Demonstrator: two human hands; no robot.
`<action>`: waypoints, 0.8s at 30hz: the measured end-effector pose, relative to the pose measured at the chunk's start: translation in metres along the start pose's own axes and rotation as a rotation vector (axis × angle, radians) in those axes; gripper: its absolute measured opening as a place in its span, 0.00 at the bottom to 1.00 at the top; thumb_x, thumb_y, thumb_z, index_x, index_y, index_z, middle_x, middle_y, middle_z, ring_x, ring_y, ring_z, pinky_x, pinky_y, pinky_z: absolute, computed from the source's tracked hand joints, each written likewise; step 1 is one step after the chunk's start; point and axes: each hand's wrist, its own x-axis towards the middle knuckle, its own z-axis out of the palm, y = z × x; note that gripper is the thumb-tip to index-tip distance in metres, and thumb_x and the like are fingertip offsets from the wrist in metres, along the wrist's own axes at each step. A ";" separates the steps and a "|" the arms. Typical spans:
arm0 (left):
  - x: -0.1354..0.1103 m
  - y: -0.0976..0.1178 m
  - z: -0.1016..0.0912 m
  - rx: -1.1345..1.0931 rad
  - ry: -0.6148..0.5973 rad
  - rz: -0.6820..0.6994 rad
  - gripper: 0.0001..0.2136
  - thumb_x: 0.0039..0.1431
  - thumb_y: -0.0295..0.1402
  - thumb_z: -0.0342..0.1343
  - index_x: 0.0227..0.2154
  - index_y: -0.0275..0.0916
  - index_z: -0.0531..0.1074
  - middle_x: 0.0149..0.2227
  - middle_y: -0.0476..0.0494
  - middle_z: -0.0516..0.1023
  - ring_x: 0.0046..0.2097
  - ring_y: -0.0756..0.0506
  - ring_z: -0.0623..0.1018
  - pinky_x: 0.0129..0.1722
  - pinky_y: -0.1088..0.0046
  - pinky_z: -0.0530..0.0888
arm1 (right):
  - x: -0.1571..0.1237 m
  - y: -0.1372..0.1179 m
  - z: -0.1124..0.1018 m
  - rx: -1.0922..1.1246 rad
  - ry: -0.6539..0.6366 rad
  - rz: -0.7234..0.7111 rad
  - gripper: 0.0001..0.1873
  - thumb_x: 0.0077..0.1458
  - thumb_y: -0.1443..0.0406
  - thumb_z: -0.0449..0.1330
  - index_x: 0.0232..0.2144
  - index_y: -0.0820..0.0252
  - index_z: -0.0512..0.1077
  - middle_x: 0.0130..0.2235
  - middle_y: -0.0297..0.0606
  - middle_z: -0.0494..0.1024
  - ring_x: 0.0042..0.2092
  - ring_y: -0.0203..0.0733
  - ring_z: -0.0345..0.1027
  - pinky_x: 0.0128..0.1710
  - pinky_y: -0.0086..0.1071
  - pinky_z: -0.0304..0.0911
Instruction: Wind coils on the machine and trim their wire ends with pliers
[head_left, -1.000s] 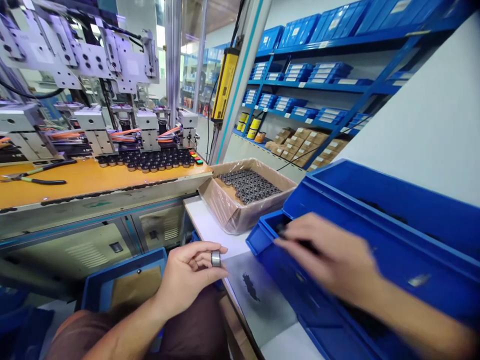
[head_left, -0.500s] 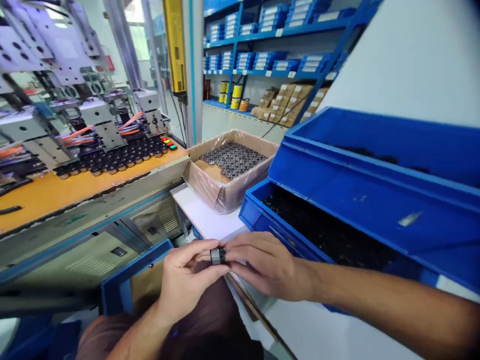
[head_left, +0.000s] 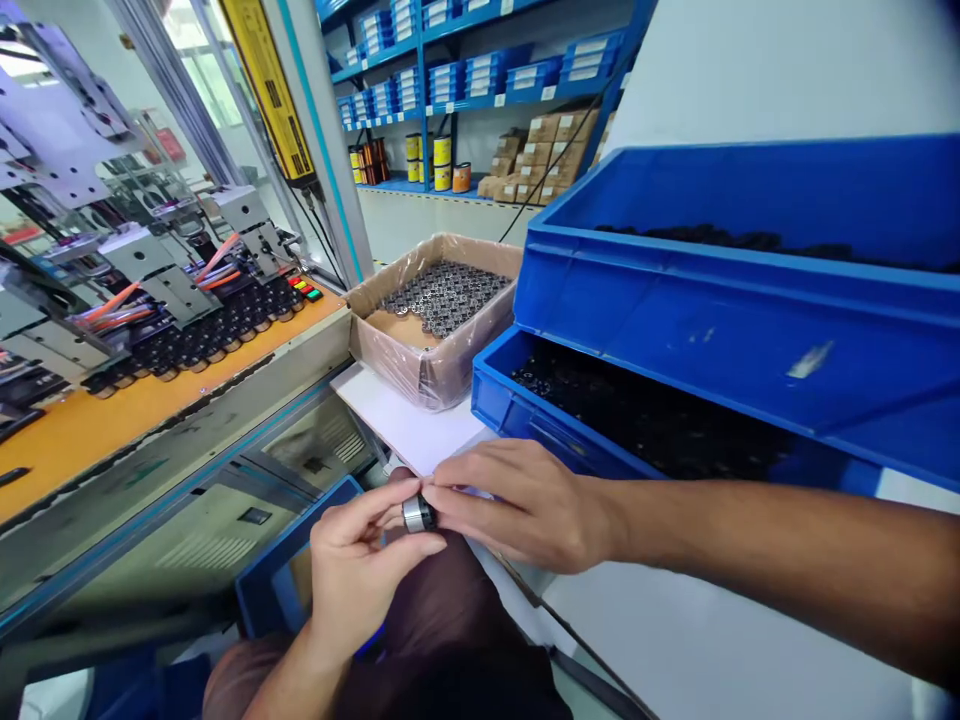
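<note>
My left hand (head_left: 358, 555) grips a small round stator core (head_left: 414, 515) between thumb and fingers, above my lap. Its side is a silver-grey metal band, and its right end is black. From the right, my right hand (head_left: 517, 503) closes its fingertips on the black end; what they do there is partly hidden behind the fingers. Beyond the hands, a plastic-lined cardboard box (head_left: 431, 372) contains rows of similar small cores (head_left: 454, 292). To the right, a blue bin (head_left: 499, 395) holds many small black parts (head_left: 637, 415).
A second blue bin (head_left: 675, 275) rests above the first, with dark parts inside. At left, a machine (head_left: 139, 260) stands over an orange bench (head_left: 225, 365) lined with dark cores. Another blue bin (head_left: 259, 590) is low beside my leg. Shelves (head_left: 487, 105) stand behind.
My view has shifted, tilting the machine and shelves. Both hands sit slightly further left in view. The core has turned a little, with its black end angled more toward me.
</note>
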 end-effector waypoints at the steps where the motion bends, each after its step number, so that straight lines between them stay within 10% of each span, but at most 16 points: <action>1: -0.001 0.000 0.001 -0.011 -0.002 -0.007 0.23 0.41 0.20 0.71 0.40 0.50 0.82 0.35 0.50 0.86 0.34 0.49 0.85 0.38 0.85 0.80 | 0.001 0.000 -0.001 -0.013 -0.010 -0.023 0.09 0.62 0.72 0.56 0.45 0.71 0.69 0.38 0.47 0.77 0.36 0.40 0.71 0.34 0.32 0.70; 9: -0.015 -0.006 0.020 -0.135 0.113 -0.023 0.18 0.43 0.22 0.71 0.38 0.46 0.81 0.34 0.50 0.86 0.35 0.48 0.85 0.37 0.81 0.81 | 0.010 -0.005 -0.003 -0.089 0.026 -0.081 0.10 0.65 0.69 0.50 0.42 0.73 0.68 0.32 0.46 0.77 0.32 0.42 0.72 0.28 0.34 0.70; 19: 0.000 0.006 -0.016 0.410 -0.101 0.536 0.17 0.48 0.23 0.69 0.42 0.37 0.79 0.37 0.43 0.83 0.37 0.49 0.82 0.38 0.77 0.79 | 0.010 -0.019 -0.002 0.131 0.006 0.122 0.12 0.62 0.74 0.53 0.47 0.71 0.69 0.40 0.49 0.77 0.44 0.41 0.72 0.42 0.34 0.75; 24: -0.005 0.001 -0.008 0.362 -0.036 0.446 0.18 0.47 0.22 0.69 0.42 0.39 0.79 0.38 0.44 0.81 0.38 0.49 0.80 0.40 0.76 0.77 | 0.013 -0.017 -0.003 0.170 -0.005 0.137 0.12 0.60 0.76 0.54 0.46 0.73 0.69 0.39 0.50 0.77 0.43 0.42 0.71 0.41 0.34 0.74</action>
